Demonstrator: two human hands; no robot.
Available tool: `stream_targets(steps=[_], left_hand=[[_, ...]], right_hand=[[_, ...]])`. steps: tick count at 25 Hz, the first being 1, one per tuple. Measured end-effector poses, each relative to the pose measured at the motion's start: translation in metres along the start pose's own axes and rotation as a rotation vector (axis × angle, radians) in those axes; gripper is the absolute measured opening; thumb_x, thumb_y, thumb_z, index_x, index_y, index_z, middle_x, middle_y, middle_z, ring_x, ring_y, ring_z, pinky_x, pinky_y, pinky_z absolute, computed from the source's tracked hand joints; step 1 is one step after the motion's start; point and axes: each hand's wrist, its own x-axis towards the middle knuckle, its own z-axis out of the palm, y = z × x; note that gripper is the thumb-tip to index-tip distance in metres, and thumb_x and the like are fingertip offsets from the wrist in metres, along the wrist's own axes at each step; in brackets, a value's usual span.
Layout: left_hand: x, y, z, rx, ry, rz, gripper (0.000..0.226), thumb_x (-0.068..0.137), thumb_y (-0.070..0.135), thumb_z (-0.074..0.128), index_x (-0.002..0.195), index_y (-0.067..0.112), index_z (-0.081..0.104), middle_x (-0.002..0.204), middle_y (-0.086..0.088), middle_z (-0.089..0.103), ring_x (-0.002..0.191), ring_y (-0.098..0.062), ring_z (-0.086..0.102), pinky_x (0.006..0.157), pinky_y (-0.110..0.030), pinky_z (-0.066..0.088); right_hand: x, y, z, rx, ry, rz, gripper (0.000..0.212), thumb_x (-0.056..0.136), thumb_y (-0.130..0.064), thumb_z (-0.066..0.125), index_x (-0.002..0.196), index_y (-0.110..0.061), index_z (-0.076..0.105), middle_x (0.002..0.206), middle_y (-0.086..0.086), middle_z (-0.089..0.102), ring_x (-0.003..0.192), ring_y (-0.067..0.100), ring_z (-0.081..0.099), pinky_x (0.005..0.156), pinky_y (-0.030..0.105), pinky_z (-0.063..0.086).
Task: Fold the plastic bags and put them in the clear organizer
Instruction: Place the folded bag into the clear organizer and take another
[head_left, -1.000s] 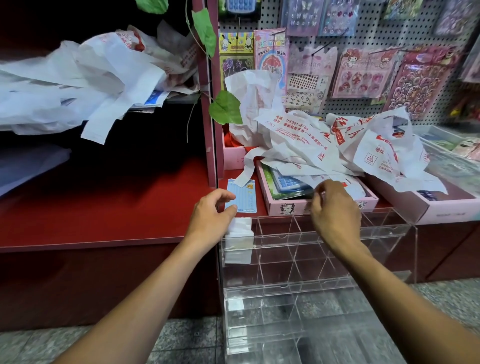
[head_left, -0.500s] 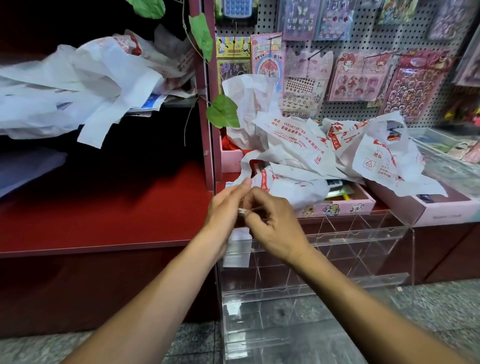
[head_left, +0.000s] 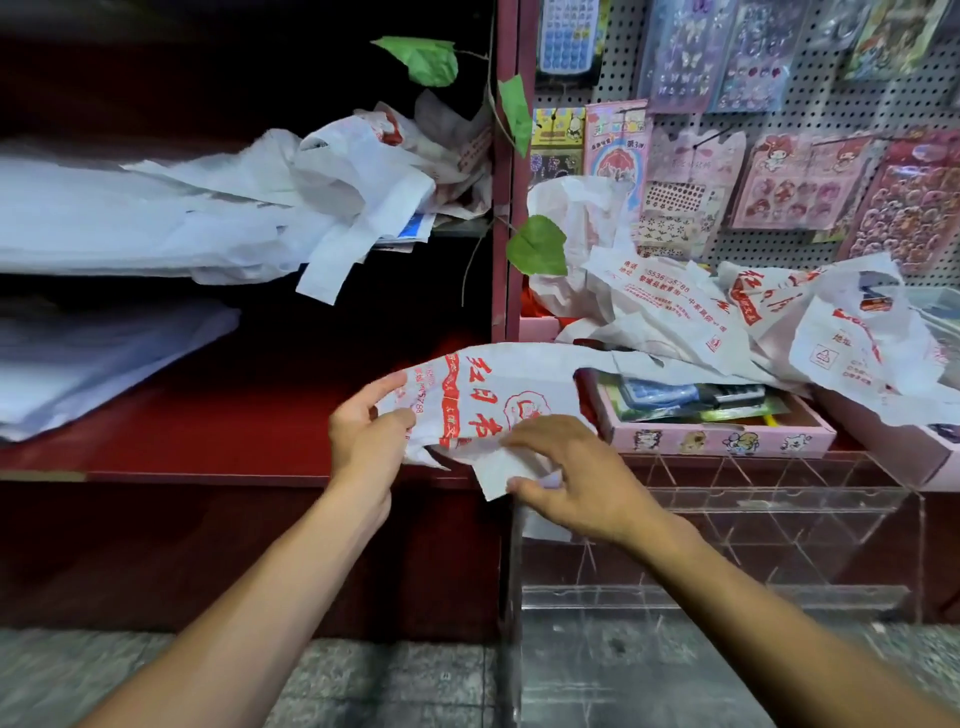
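Bag (head_left: 483, 400) pulled out leftward — left hand (head_left: 363, 436) fingers pinch edge, right hand (head_left: 576, 483) fingers grip handle.

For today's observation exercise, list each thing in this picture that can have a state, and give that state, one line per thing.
Printed bag: unfolded, pulled out flat, held by both hands.
Left hand: grips the bag's left end.
Right hand: fingers curled over the bag's lower edge.
Bag pile: crumpled, unfolded, lying over the pink box.
Pink box: open-topped, holding items.
Clear organizer: top open; contents hard to tell.
Shelf bags: loose, unfolded.
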Motion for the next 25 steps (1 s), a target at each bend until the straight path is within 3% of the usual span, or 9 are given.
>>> stream_targets(steps=[2, 5, 10, 12, 15, 18, 21, 23, 25], left_hand=[[0.006, 0.003, -0.032, 0.024, 0.015, -0.012, 0.052, 0.083, -0.012, 0.059, 0.125, 0.019, 0.063, 0.104, -0.001, 0.070, 0.087, -0.012, 0.070, 0.075, -0.026, 0.058], [0.005, 0.003, -0.072, 0.094, -0.018, -0.104, 0.067, 0.078, -0.001, 0.069, 0.140, 0.017, 0.050, 0.124, -0.004, 0.065, 0.107, -0.021, 0.066, 0.093, -0.037, 0.054], [0.003, 0.002, -0.121, 0.162, -0.136, -0.136, 0.038, 0.085, -0.006, 0.056, 0.095, 0.030, 0.063, 0.080, 0.016, 0.073, 0.072, 0.000, 0.068, 0.056, -0.013, 0.050], [0.011, -0.003, -0.136, 0.279, -0.148, -0.095, 0.043, 0.077, -0.002, 0.053, 0.106, 0.028, 0.066, 0.095, 0.015, 0.074, 0.082, 0.007, 0.065, 0.069, -0.011, 0.051], [0.031, -0.013, -0.163, 0.629, -0.189, -0.022, 0.076, 0.073, 0.001, 0.051, 0.146, 0.022, 0.045, 0.145, 0.001, 0.051, 0.128, -0.014, 0.051, 0.110, -0.032, 0.041], [0.048, -0.026, -0.183, 0.954, -0.162, 0.182, 0.072, 0.083, -0.003, 0.059, 0.150, 0.017, 0.039, 0.146, -0.001, 0.046, 0.136, -0.021, 0.041, 0.111, -0.027, 0.032], [0.061, -0.038, -0.186, 1.211, -0.103, 0.351, 0.058, 0.084, 0.012, 0.068, 0.139, 0.021, 0.053, 0.128, -0.002, 0.053, 0.121, -0.026, 0.046, 0.102, -0.034, 0.040], [0.067, -0.041, -0.178, 0.980, -0.031, 0.315, 0.037, 0.086, 0.010, 0.063, 0.121, 0.021, 0.068, 0.121, 0.001, 0.062, 0.115, -0.022, 0.054, 0.100, -0.034, 0.044], [0.067, -0.032, -0.164, 0.579, 0.030, 0.142, 0.032, 0.087, 0.003, 0.052, 0.097, 0.022, 0.076, 0.114, 0.004, 0.069, 0.110, -0.016, 0.060, 0.094, -0.031, 0.046]], right_hand=[[0.012, -0.013, 0.013, -0.096, -0.083, -0.023, 0.054, 0.082, -0.036, 0.067, 0.133, -0.021, 0.059, 0.139, 0.002, 0.056, 0.130, 0.021, 0.045, 0.110, 0.038, 0.037], [0.034, -0.041, 0.030, -0.166, -0.235, -0.038, 0.072, 0.083, -0.042, 0.064, 0.149, -0.026, 0.038, 0.155, 0.002, 0.037, 0.139, 0.025, 0.036, 0.113, 0.042, 0.034], [0.061, -0.076, 0.078, -0.304, -0.420, 0.012, 0.091, 0.084, -0.037, 0.068, 0.155, -0.030, 0.012, 0.157, 0.003, 0.031, 0.133, 0.030, 0.041, 0.107, 0.040, 0.038], [0.073, -0.077, 0.091, -0.286, -0.375, 0.038, 0.093, 0.082, -0.036, 0.071, 0.155, -0.030, 0.014, 0.151, 0.005, 0.037, 0.131, 0.031, 0.043, 0.106, 0.040, 0.039], [0.092, -0.073, 0.105, -0.195, -0.305, 0.086, 0.087, 0.079, -0.035, 0.073, 0.151, -0.028, 0.026, 0.138, 0.005, 0.043, 0.122, 0.031, 0.049, 0.100, 0.038, 0.043], [0.106, -0.061, 0.119, -0.188, -0.223, 0.113, 0.070, 0.075, -0.045, 0.073, 0.137, -0.027, 0.045, 0.129, 0.001, 0.050, 0.118, 0.027, 0.052, 0.101, 0.039, 0.041], [0.112, -0.057, 0.121, -0.204, -0.291, 0.166, 0.079, 0.072, -0.058, 0.072, 0.138, -0.028, 0.041, 0.144, -0.003, 0.045, 0.140, 0.028, 0.032, 0.117, 0.051, 0.020], [0.111, -0.059, 0.118, -0.236, -0.312, 0.157, 0.086, 0.077, -0.060, 0.069, 0.147, -0.028, 0.031, 0.156, 0.000, 0.030, 0.148, 0.030, 0.017, 0.118, 0.052, 0.011], [0.105, -0.066, 0.114, -0.267, -0.252, 0.042, 0.082, 0.082, -0.055, 0.065, 0.150, -0.031, 0.028, 0.158, 0.000, 0.027, 0.144, 0.028, 0.025, 0.115, 0.049, 0.023]])
